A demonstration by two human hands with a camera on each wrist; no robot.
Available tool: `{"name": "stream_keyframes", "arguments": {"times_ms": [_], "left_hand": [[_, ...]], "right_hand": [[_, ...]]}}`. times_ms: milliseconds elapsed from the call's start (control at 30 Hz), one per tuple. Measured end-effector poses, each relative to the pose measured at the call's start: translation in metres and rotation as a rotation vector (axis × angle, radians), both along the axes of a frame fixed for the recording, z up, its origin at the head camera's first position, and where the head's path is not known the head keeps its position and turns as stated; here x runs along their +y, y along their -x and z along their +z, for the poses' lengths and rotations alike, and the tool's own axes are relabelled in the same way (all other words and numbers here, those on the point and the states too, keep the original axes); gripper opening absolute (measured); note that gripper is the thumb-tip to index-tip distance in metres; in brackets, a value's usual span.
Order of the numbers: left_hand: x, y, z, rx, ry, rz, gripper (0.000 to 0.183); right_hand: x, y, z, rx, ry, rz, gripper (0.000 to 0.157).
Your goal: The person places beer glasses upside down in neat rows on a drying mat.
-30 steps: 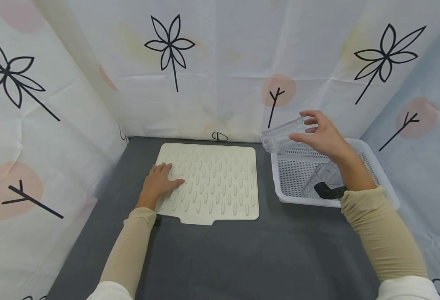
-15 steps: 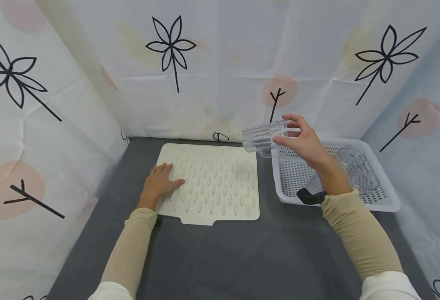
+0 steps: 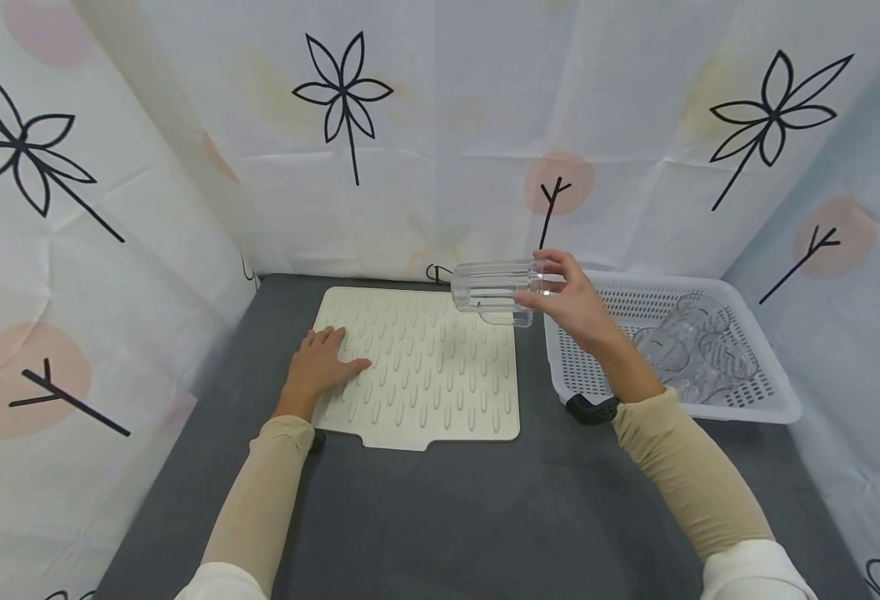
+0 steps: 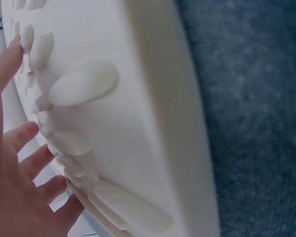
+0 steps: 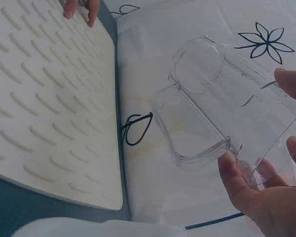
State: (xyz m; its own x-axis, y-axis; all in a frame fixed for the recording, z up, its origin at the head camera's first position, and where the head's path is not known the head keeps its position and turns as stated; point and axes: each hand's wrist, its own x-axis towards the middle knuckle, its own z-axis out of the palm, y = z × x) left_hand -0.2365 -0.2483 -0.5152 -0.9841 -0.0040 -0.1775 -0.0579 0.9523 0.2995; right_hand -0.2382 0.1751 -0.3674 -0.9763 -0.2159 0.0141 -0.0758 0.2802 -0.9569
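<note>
A clear mug [image 3: 488,282] lies sideways in the air above the far right corner of a cream drying mat [image 3: 440,379]. My right hand [image 3: 577,308] grips it near one end, with thumb and fingers round its sides. In the right wrist view the mug's squared handle [image 5: 176,160] shows on the mat side. My left hand [image 3: 320,371] rests spread on the mat's left part, its fingers extended among the raised oval bumps [image 4: 84,84].
A white perforated basket [image 3: 781,392] stands at the right and holds several clear vessels [image 3: 728,354], partly overlapping. The dark tabletop [image 3: 485,525] stretches in front. Printed curtains [image 3: 447,167] close off the back and sides.
My right hand has carried the mug left and slightly down, from over the basket to above the mat's far right corner. The left hand keeps its place.
</note>
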Motion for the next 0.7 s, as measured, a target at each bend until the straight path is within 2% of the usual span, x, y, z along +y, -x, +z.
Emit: {"name": "stream_keyframes", "arguments": {"times_ms": [400,700], "left_hand": [[-0.001,-0.001,0.002,0.016,0.001,0.006,0.097],[0.001,0.001,-0.001,0.012,0.011,0.013,0.098]], "right_hand": [[-0.035,0.002,-0.015,-0.034,0.118,0.034,0.076],[-0.065,0.004,-0.025,-0.053,0.174,0.033,0.074]]}}
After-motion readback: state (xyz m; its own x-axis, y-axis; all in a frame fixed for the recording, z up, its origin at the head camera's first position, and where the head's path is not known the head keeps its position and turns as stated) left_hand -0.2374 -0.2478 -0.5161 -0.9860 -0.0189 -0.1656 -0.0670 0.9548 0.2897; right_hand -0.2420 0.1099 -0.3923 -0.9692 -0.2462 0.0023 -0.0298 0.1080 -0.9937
